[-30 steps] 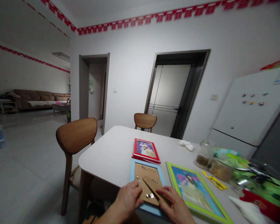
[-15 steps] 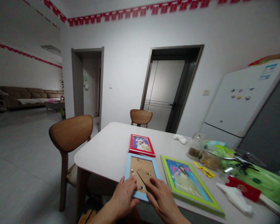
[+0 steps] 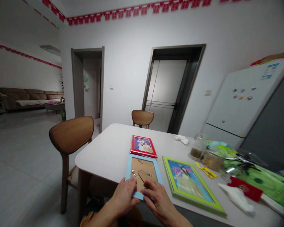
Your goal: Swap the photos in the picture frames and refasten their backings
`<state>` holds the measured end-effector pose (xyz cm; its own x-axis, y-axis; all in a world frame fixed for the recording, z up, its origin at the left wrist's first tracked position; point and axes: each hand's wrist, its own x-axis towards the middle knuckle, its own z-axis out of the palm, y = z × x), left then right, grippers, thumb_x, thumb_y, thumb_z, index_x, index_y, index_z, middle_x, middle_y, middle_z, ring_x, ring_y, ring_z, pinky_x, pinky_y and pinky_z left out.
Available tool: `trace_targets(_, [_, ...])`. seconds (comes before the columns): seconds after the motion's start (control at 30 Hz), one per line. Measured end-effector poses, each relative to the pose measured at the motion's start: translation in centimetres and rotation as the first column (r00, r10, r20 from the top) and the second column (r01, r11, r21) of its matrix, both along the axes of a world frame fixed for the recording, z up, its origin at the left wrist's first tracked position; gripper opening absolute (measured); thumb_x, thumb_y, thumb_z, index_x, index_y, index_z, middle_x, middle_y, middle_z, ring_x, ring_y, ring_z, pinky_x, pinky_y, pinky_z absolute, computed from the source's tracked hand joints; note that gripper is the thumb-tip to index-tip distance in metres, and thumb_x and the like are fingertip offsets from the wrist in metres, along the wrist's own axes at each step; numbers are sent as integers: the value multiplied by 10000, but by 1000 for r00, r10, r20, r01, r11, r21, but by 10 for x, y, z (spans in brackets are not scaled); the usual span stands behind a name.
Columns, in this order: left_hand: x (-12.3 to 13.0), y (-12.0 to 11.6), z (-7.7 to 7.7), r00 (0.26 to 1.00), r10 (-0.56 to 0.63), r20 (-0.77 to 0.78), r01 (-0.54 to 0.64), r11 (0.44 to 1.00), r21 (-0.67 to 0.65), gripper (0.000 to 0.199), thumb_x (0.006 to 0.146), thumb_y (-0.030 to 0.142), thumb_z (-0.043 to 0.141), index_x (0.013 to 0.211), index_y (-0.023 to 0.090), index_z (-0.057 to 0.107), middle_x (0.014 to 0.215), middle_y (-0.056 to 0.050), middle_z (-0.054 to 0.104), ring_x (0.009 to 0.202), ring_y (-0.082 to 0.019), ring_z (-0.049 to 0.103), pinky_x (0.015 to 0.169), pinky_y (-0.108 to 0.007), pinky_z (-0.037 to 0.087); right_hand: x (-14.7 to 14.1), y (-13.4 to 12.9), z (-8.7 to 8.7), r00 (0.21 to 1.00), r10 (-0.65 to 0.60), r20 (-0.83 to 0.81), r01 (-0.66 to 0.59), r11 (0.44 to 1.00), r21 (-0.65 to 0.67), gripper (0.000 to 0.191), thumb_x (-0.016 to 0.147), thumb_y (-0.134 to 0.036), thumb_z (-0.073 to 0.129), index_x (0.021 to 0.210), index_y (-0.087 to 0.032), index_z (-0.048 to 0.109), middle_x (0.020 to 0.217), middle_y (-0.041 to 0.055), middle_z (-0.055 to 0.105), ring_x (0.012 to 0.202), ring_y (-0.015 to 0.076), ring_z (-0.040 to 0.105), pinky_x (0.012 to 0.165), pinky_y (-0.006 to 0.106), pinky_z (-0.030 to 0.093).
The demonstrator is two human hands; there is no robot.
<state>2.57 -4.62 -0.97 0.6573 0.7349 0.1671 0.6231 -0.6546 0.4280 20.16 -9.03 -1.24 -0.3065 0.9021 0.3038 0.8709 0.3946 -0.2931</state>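
Note:
A light blue picture frame (image 3: 158, 171) lies face down at the table's near edge, its brown backing board (image 3: 144, 165) facing up. Small metal clips (image 3: 134, 172) sit around the board, and a dark angled line marks its middle. My left hand (image 3: 125, 194) grips the frame's lower left corner, thumb along the near edge. At the lower right, my right hand (image 3: 157, 197) has its fingers bent over the board's near end, covering the lower clip, with the thumb by the frame's edge. A red picture frame (image 3: 144, 146) touches the blue one's far end. Just right lies a green picture frame (image 3: 191, 184).
On the right of the white table (image 3: 104, 151) are glass jars (image 3: 211, 159), a yellow packet (image 3: 208, 171), a red packet (image 3: 246, 189), crumpled tissue (image 3: 236, 198) and a green bag (image 3: 267, 183). Wooden chairs (image 3: 72, 132) stand left and beyond.
My right hand's fingers have shifted left and inward over the lower clip, which showed before and is now mostly covered. My left hand stays on the frame's corner.

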Motion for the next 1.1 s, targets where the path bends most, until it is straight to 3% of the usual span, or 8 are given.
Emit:
trace_targets(0.07, [0,1,2,1000,3,4,-3,1000,2,326,683,312,584,975,216,476,1127,-23,512,1062,-174,431,959,-310,229,6,7,-1,999,-8,-31,8,1000,1,268,790,-345,390,955,-300,596,1040,41,535,968,179,467,827,321,346])
trace_targets(0.17, [-1,0,6,1000,17,-16,-17,1000,-8,299,677,314,580,941,222,472,1054,-12,538,994,-175,470,937,-311,254,20,28,-2,986,-146,-85,149,989,24,326,800,-352,360,999,-239,592,995,73,564,916,177,495,798,291,363])
trace_targets(0.3, [-2,-2,9,999,26,-30,-26,1000,-10,336,679,303,568,982,229,443,1050,-7,530,1001,-171,460,951,-314,234,30,60,-3,941,-333,-62,334,942,15,278,769,-309,404,867,-200,641,856,65,609,832,169,528,741,254,371])
trace_targets(0.5, [-1,-4,8,998,27,-51,-27,1000,1,317,674,312,571,957,229,454,1050,-6,526,1001,-173,456,956,-319,231,30,78,-9,890,-453,-53,455,890,20,251,747,-246,403,816,-180,635,814,68,609,774,156,539,689,240,363])
trace_targets(0.67, [0,-4,5,999,45,-16,-45,999,16,333,660,310,576,960,224,459,1035,-12,540,988,-171,467,944,-317,257,38,74,-8,903,-429,-31,430,902,28,257,730,-229,405,644,-159,637,755,76,583,749,159,523,690,242,364])
trace_targets(0.83, [0,-3,-1,998,57,-7,-58,998,-9,442,674,325,559,1080,216,422,1128,-28,507,1051,-177,433,981,-330,208,48,63,-8,943,-332,-27,333,943,23,297,750,-250,388,635,-150,643,832,78,568,789,147,518,744,232,365])
trace_targets(1.0, [-2,-3,-2,999,53,6,-53,999,-12,471,675,327,569,1105,213,413,1140,-26,504,1065,-170,424,989,-323,198,53,60,-8,952,-299,-59,301,953,23,304,757,-228,370,794,-126,654,894,99,574,844,166,517,790,255,364])
trace_targets(1.1, [-3,-4,0,999,43,-7,-44,999,-23,451,676,333,575,1085,214,425,1137,-22,504,1070,-165,421,992,-318,194,41,63,-3,947,-310,-85,315,948,40,323,757,-216,369,930,-113,622,930,107,579,868,171,512,808,262,357])
